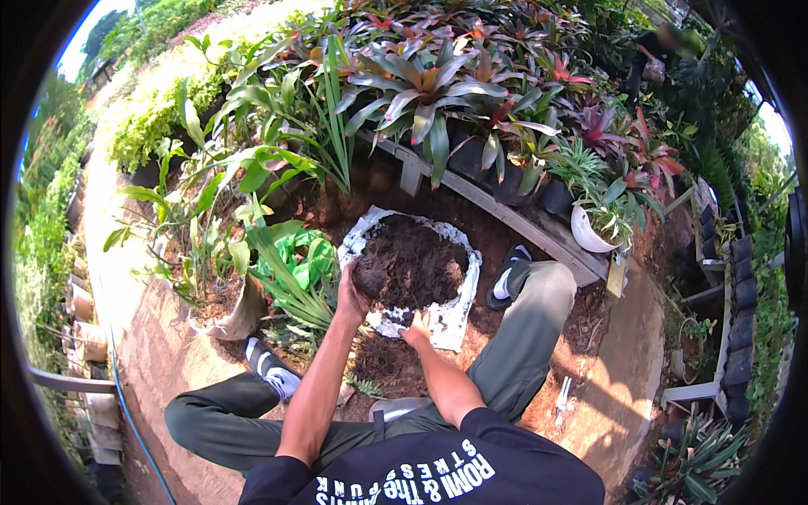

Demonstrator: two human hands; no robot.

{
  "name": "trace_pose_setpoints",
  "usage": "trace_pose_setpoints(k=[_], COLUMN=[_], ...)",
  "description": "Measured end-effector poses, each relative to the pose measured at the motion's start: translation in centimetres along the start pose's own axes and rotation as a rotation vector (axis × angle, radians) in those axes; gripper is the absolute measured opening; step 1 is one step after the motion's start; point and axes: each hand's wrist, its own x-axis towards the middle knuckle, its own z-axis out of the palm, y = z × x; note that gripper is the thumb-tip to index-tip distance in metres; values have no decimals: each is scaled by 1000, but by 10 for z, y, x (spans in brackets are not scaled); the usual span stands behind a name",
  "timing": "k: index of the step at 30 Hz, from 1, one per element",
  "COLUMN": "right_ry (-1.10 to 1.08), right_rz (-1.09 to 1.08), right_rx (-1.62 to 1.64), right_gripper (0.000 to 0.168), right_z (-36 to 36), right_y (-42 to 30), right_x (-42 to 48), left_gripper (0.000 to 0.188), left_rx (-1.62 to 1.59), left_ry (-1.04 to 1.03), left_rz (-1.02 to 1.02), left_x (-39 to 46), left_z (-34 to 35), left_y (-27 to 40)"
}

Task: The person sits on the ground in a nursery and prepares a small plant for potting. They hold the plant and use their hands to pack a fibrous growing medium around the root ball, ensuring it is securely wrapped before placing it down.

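Note:
Between my legs on the ground sits a white plastic sack (459,315), rolled open and filled with dark, fibrous soil (423,259). My left hand (353,295) cups a rounded dark clump of roots and soil (371,278) at the sack's left side. At the near rim is my right hand (418,329), its fingers on the white plastic; the fingertips are partly hidden. A plant with long strap leaves (293,287) leans left of the sack, beside a crumpled green plastic bag (309,252). Loose dark soil (385,360) lies between the sack and me.
A potted leafy plant (230,309) stands at left. Beyond the sack, a low bench edge (505,218) carries bromeliads (426,88) and a white pot (588,230). A blue hose (136,423) runs along the left. Another person (653,53) stands far right.

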Motion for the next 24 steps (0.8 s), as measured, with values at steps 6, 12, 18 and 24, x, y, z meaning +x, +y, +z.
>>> trace_pose_setpoints(k=[6, 12, 18, 24], right_ry=[54, 163, 179, 148], right_rz=[-65, 19, -119, -164], right_rx=[37, -94, -187, -147], right_gripper=[95, 87, 76, 59], right_z=[9, 11, 29, 7], right_y=[-5, -14, -5, -15], right_x=[-2, -15, -13, -29], left_gripper=[38, 38, 38, 41], left_rx=[7, 7, 10, 84], left_ry=[40, 86, 81, 98], left_rz=[6, 5, -24, -27], left_x=[2, 6, 6, 9], left_z=[-2, -12, -17, -16], left_y=[-2, -3, -3, -13])
